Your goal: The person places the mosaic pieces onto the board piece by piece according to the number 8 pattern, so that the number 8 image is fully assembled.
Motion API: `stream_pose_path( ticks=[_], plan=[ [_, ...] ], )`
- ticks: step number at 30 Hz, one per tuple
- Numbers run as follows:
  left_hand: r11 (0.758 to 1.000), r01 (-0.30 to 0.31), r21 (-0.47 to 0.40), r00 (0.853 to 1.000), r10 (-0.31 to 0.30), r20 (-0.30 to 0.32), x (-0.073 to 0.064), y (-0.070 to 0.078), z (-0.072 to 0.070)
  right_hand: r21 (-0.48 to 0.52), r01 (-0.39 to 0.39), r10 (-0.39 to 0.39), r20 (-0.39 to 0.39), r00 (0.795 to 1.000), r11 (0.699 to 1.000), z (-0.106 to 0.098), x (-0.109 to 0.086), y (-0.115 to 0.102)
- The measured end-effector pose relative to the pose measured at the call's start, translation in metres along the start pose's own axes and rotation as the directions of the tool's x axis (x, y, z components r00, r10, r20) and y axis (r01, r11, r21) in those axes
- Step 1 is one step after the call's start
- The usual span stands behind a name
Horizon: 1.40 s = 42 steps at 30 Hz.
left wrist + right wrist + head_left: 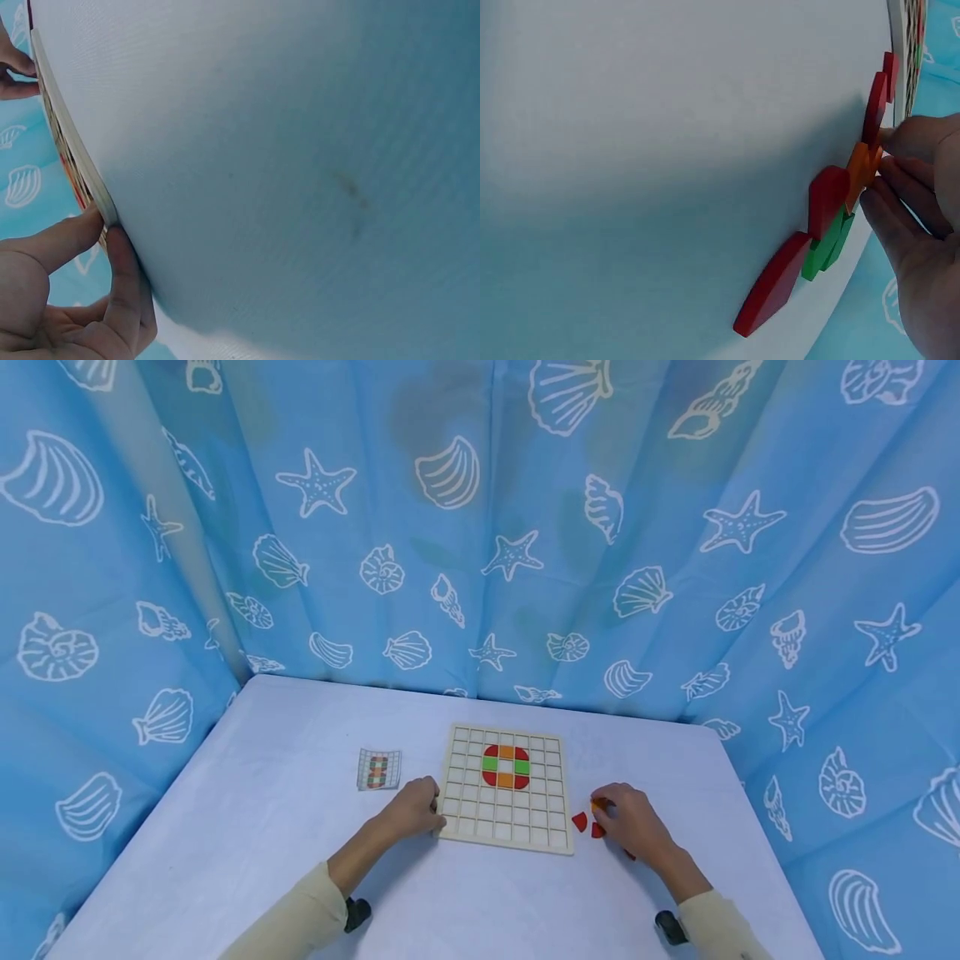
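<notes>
A pale grid board (495, 816) lies on the table, with red, orange and green tiles (489, 763) forming a ring in its upper middle cells. At the board's lower left corner, my left hand (411, 807) pinches the edge between thumb and fingers (124, 281). To the right of the board, my right hand (633, 820) pinches an orange tile (875, 162) among loose pieces. Red rounded tiles (774, 285), another orange tile (857, 177) and green tiles (825, 251) lie close by that hand; in the head view it covers most of them.
A small card (378, 770) with a printed grid pattern lies left of the board. The white-covered table (300, 727) meets a blue shell-print curtain (465, 568) along its back and sides. Dark wrist straps (670, 928) show below both forearms.
</notes>
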<state>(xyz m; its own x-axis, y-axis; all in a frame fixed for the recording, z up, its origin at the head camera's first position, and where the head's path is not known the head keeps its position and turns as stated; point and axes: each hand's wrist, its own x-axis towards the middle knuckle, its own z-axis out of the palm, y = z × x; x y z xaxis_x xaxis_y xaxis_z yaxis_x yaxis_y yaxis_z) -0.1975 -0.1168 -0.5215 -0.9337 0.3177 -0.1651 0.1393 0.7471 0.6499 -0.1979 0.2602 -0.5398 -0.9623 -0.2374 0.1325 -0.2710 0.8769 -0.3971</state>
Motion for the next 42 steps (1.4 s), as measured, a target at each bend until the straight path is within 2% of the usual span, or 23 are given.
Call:
stream_pose_path(
  ticks=[5, 10, 14, 17, 26, 30, 34, 42],
  plan=[
    [1.000, 0.016, 0.003, 1.000, -0.016, 0.010, 0.000, -0.002, 0.000, 0.017, -0.010, 0.010, 0.024, 1.000, 1.000, 0.001, 0.002, 0.002],
    [0.999, 0.035, 0.011, 0.999, -0.035, 0.006, 0.002, -0.003, -0.001, 0.051, -0.043, 0.044, -0.016, 0.999, 0.998, 0.001, 0.010, -0.001],
    [1.000, 0.023, 0.012, 1.000, -0.023, 0.008, 0.002, -0.002, -0.002, 0.099, -0.068, 0.071, -0.029, 0.997, 0.993, 0.002, 0.017, -0.014],
    [1.000, 0.019, 0.012, 1.000, -0.019, 0.010, 0.003, 0.000, -0.002, 0.122, -0.061, 0.065, -0.029, 0.997, 0.991, 0.002, 0.024, -0.033],
    [1.000, 0.002, 0.010, 1.000, -0.002, 0.001, 0.002, 0.000, 0.001, 0.163, 0.075, -0.067, -0.053, 0.996, 0.984, 0.018, 0.040, -0.086],
    [1.000, 0.000, 0.019, 1.000, 0.000, -0.004, 0.002, 0.000, 0.001, 0.134, 0.123, -0.120, -0.029, 0.992, 0.983, 0.030, 0.044, -0.104],
    [1.000, 0.011, 0.023, 1.000, -0.011, -0.002, 0.001, -0.001, 0.000, 0.107, 0.138, -0.141, 0.013, 0.990, 0.985, 0.040, 0.048, -0.114],
    [1.000, 0.024, 0.015, 1.000, -0.024, 0.006, 0.002, -0.001, 0.000, 0.060, 0.175, -0.176, 0.023, 0.984, 0.983, 0.051, 0.055, -0.119]
  ],
)
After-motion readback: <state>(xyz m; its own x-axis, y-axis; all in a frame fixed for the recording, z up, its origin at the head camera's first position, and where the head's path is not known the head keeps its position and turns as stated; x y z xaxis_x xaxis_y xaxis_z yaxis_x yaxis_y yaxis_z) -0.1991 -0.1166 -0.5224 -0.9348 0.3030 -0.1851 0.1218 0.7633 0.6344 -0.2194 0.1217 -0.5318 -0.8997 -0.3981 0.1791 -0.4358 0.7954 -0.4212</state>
